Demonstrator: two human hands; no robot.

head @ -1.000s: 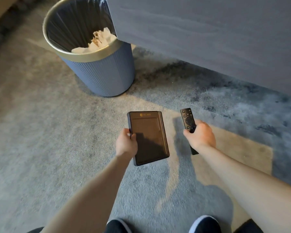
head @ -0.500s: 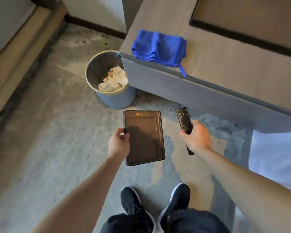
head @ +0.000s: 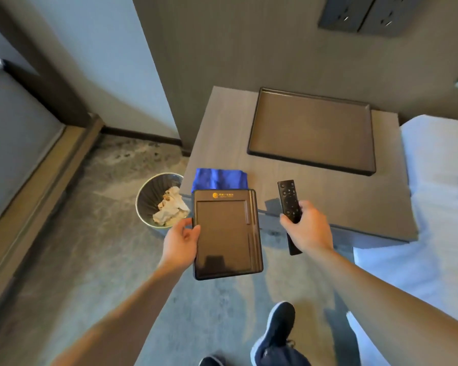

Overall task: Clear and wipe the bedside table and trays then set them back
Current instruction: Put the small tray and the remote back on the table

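Observation:
My left hand (head: 181, 240) grips the left edge of a small dark tray (head: 226, 233) with a gold logo at its top, held flat in front of the bedside table (head: 222, 143). A black remote control (head: 289, 204) is held upright in my right hand (head: 308, 228), its top over the table's front edge. On the table lies a large dark tray (head: 312, 130), nothing in it. A blue cloth (head: 218, 179) sits at the table's front left corner, partly hidden by the small tray.
A round waste bin (head: 146, 204) with crumpled paper in it stands on the carpet left of the table. A white bed (head: 439, 207) borders the table on the right. Sockets (head: 360, 14) are on the wall above. My shoes (head: 278, 331) are below.
My view has risen from the floor and bin up to the table top, so the large tray and wall now show. Both hands keep their hold and have come closer to the table.

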